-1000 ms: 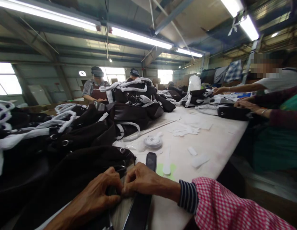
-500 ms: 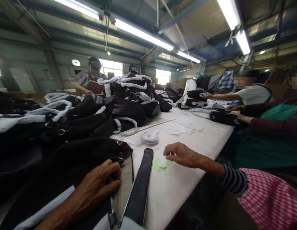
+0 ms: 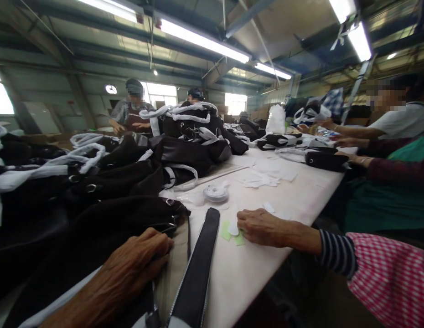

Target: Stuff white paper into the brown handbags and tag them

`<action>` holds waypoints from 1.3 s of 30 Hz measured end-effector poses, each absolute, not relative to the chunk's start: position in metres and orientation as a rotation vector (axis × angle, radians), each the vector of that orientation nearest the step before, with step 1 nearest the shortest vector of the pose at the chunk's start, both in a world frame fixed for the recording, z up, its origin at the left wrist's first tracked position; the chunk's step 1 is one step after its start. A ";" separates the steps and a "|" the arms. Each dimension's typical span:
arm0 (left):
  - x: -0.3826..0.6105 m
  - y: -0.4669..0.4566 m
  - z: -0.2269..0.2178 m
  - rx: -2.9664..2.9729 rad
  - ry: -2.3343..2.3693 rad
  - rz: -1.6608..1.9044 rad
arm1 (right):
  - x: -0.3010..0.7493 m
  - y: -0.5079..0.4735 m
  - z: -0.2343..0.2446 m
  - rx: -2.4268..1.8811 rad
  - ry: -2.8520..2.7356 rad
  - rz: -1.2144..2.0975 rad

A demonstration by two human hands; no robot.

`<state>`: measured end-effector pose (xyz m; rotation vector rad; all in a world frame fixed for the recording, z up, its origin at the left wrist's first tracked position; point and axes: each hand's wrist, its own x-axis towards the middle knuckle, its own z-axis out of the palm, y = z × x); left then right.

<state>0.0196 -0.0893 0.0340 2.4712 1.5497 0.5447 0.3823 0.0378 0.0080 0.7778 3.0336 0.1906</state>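
My left hand (image 3: 142, 262) lies on a black bag (image 3: 95, 237), its fingers curled and closed over the bag's edge beside the beige lining (image 3: 176, 259). What the fingertips do under there is hidden. My right hand (image 3: 266, 228) rests low at the table, fingers pressed together at the right edge of a small white rounded paper piece (image 3: 233, 228). Whether a piece is pinched in them is hidden. Pale green slips (image 3: 225, 230) lie partly under the white piece. Between my hands stretches a black strip with a zipper edge (image 3: 198, 269), part of the bag opening.
Black bags with white-wrapped handles (image 3: 191, 155) are heaped on the left and back. A white roll of tape (image 3: 215, 193) and thin white sheets (image 3: 263, 176) lie on the table (image 3: 294, 191). At right, co-workers' arms (image 3: 362, 132) handle bags; others stand behind the heap.
My right hand has come down to the white rounded piece, and its fingers have closed together. The left hand's thumb has drawn in toward its fingers. At right, a co-worker has lifted a bag.
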 end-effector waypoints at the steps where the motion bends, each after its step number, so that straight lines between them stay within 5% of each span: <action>1: 0.018 -0.090 0.033 2.461 1.551 0.511 | 0.383 0.038 0.007 0.769 3.027 0.222; 10: 0.031 -0.081 0.034 2.335 1.626 0.220 | 0.384 0.040 -0.008 0.716 3.116 0.443; 23: 0.026 -0.080 0.030 2.434 1.730 0.218 | 0.370 0.041 0.030 0.818 3.033 0.715; 28: 0.022 -0.071 0.037 2.601 1.743 0.039 | 0.343 0.039 0.051 1.216 3.197 0.036; 34: 0.023 -0.054 0.036 2.685 1.626 -0.048 | 0.280 0.030 0.037 1.194 2.949 -1.695; 39: 0.024 -0.048 0.029 2.864 1.530 -0.079 | 0.216 0.026 0.003 1.538 2.508 -2.201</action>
